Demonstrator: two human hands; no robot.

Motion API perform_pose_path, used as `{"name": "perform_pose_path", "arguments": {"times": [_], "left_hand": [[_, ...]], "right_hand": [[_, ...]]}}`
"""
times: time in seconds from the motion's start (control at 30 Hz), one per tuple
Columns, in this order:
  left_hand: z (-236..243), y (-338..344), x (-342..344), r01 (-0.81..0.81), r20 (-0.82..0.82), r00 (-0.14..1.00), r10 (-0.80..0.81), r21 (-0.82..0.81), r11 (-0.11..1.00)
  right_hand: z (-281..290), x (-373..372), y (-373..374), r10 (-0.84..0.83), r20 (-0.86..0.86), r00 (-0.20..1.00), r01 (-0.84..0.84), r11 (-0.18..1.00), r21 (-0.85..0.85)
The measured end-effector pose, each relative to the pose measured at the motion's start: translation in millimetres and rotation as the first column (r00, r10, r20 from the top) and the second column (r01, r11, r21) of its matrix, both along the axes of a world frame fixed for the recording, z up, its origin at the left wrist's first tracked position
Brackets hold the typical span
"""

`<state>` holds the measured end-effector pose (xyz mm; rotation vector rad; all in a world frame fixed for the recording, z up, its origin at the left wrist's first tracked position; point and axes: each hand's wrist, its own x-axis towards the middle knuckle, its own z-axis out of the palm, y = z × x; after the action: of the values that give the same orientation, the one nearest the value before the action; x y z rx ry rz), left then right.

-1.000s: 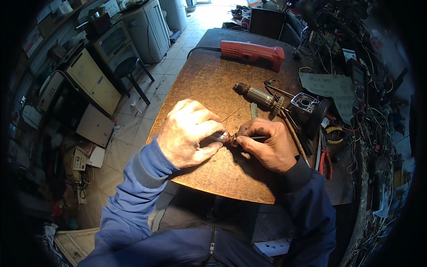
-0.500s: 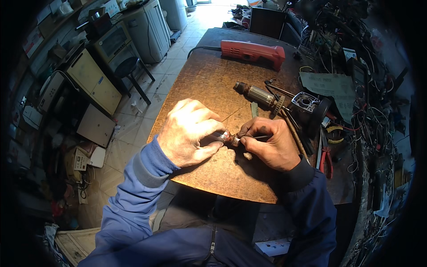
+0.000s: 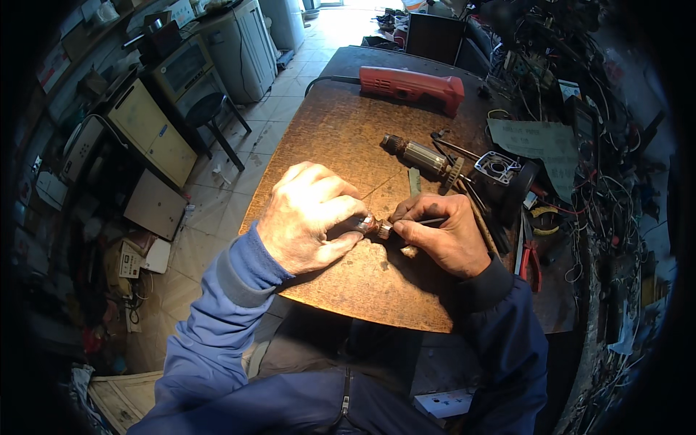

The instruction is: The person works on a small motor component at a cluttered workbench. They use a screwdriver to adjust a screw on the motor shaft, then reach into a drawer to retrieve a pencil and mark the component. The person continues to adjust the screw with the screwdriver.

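Note:
My left hand [image 3: 304, 221] is closed around a small motor armature [image 3: 375, 226] above the wooden tabletop. The armature's copper windings and toothed commutator end stick out past my fingertips, while its body is mostly hidden in the hand. From the right, my right hand [image 3: 451, 235] pinches a thin dark rod-shaped tool [image 3: 435, 221] at the commutator end. The tool's tip is hidden by my fingers, so I cannot tell what kind it is. A larger armature [image 3: 424, 154] with a fan lies beyond my right hand, beside a narrow greenish strip [image 3: 414, 181].
A red power tool housing [image 3: 409, 87] lies at the table's far end, its cord to the left. On the right are a metal gear housing [image 3: 499, 165], a sandpaper sheet [image 3: 533, 148], red-handled pliers [image 3: 532, 264] and tangled wires. A black stool [image 3: 209, 112] stands left of the table.
My right hand and its tool have shifted very slightly at the commutator end. The left hand keeps the armature in nearly the same place.

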<state>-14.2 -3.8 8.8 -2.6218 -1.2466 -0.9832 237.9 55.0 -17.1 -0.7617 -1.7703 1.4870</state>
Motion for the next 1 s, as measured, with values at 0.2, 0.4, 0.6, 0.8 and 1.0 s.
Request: {"name": "perform_pose_path", "arguments": {"times": [0.2, 0.4, 0.6, 0.8, 1.0], "left_hand": [[-0.8, -0.8, -0.5, -0.011, 0.000, 1.000, 0.011, -0.020, 1.000], [-0.1, -1.2, -0.6, -0.008, -0.005, 1.000, 0.008, -0.032, 0.999], [-1.6, -1.1, -0.5, -0.015, -0.005, 1.000, 0.014, -0.023, 1.000], [-2.8, -0.2, -1.0, -0.010, -0.016, 1.000, 0.010, -0.001, 1.000], [0.9, 0.9, 0.7, -0.002, -0.017, 1.000, 0.002, 0.030, 1.000]], "right_hand": [[-1.7, -1.0, 0.7, 0.006, -0.006, 1.000, -0.006, 1.000, 0.017], [0.3, -0.4, -1.1, 0.010, -0.004, 1.000, -0.010, 0.999, -0.031], [-2.0, -1.6, -1.9, 0.011, 0.000, 1.000, -0.011, 1.000, 0.004], [-4.2, -6.7, -4.8, 0.023, -0.023, 0.999, -0.019, 0.991, 0.134], [-8.9, -6.3, -2.8, 0.036, -0.029, 0.999, -0.032, 0.993, 0.113]]}}
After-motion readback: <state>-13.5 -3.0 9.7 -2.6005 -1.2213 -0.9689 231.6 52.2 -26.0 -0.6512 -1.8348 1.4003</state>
